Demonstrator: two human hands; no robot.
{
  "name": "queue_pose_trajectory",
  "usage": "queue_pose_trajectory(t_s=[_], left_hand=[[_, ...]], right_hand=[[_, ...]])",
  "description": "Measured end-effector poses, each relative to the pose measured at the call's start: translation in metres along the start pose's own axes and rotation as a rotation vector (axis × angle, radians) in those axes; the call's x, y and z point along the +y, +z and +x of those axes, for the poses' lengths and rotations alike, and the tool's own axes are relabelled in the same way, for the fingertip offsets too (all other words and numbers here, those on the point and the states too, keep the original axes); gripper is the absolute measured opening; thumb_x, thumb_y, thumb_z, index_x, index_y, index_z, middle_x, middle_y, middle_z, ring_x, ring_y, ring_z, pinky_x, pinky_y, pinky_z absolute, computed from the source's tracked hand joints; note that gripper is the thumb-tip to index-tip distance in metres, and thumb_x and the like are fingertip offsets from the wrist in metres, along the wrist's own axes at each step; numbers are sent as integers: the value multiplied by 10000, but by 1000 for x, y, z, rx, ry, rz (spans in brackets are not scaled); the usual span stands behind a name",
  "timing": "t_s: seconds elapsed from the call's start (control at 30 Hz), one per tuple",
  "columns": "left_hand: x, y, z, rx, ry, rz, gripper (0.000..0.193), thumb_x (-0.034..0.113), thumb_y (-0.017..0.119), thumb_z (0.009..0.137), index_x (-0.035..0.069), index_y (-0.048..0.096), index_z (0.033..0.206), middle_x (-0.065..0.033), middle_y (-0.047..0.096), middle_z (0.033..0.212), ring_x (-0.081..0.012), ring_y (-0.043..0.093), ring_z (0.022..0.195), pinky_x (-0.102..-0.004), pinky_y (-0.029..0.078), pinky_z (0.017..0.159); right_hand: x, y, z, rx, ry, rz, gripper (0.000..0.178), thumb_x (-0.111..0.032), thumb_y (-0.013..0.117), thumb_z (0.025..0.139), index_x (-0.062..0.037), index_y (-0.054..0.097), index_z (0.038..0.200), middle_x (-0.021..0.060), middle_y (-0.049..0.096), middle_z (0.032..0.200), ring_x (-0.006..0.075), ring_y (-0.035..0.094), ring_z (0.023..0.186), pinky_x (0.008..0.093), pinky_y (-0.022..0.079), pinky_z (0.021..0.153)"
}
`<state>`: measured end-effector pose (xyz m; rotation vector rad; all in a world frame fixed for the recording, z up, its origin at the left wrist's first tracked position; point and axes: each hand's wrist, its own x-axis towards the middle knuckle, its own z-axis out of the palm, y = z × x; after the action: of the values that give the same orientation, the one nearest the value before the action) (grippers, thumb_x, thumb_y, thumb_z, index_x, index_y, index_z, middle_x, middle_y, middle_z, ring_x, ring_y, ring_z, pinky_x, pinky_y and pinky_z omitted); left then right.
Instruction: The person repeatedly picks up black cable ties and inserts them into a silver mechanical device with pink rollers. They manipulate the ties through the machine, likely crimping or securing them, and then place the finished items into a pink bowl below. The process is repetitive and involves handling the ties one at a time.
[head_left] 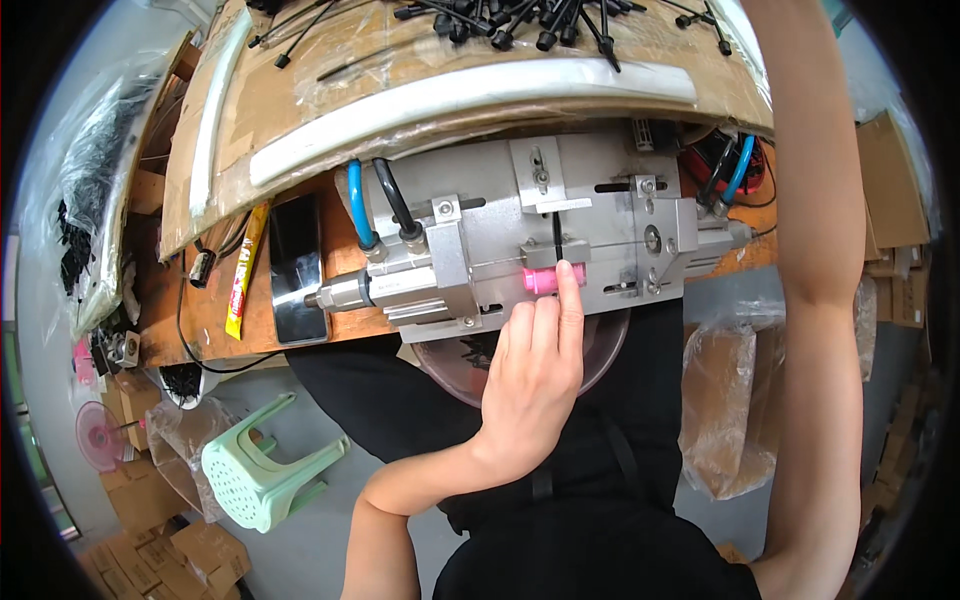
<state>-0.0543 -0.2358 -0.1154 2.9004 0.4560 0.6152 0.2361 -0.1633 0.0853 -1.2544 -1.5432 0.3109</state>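
Note:
My left hand [530, 385] reaches up over the front of a grey metal fixture [605, 230]. Its index finger is stretched out, the tip touching the lower end of a thin black rod [557, 232] beside a bright pink piece [540, 281]. The other fingers are loosely bent, and the thumb is hidden. The rod stands lengthwise between a small metal block and the upper bracket [540, 175]. My right arm [820, 250] stretches up along the right side, its hand beyond the top edge.
Black stemmed parts [560, 25] lie on the cardboard-covered shelf [330, 100] above. Left of the fixture are a phone [297, 260] and a yellow packet [243, 275]. A translucent bowl [600, 372] sits below the fixture. A green stool [245, 475] stands on the floor.

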Motion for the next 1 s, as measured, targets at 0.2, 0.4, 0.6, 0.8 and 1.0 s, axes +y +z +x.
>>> queue_pose_trajectory(t_s=[0.2,0.4,0.6,0.8,1.0], left_hand=[[-5,-11,0,-69,-10,-38,660,-15,601,765,-106,412,1390,-83,491,902,-201,509,829,-285,476,778],[-65,-67,84,330,112,-5,429,136,661,827,2,577,1227,-109,546,905,-243,516,839,-334,460,768],[-134,-90,164,-34,-21,-135,277,293,627,942,23,647,1003,-44,550,733,-157,512,698,-317,424,639],[-124,-96,148,-51,-106,-262,168,184,707,878,28,651,905,31,484,669,-62,417,634,-233,366,580],[-116,-96,123,221,-86,-314,156,107,727,805,31,658,922,-78,591,774,-175,544,693,-318,463,645]], right_hand=[[-44,33,-71,344,70,-133,615,-440,598,943,86,540,1258,245,629,1192,264,643,1117,310,556,933],[-47,31,-176,354,142,45,557,-161,706,831,77,525,1301,244,657,1154,313,672,1048,271,574,726],[-61,94,-218,378,262,175,616,-191,775,820,106,502,1286,301,617,1197,362,642,1103,329,615,741],[-47,44,-195,466,187,-258,329,-55,593,948,93,552,1239,213,681,1027,226,666,880,219,497,561],[-26,5,-109,249,549,-516,192,-160,639,914,16,714,931,59,687,761,122,596,608,227,462,551]])
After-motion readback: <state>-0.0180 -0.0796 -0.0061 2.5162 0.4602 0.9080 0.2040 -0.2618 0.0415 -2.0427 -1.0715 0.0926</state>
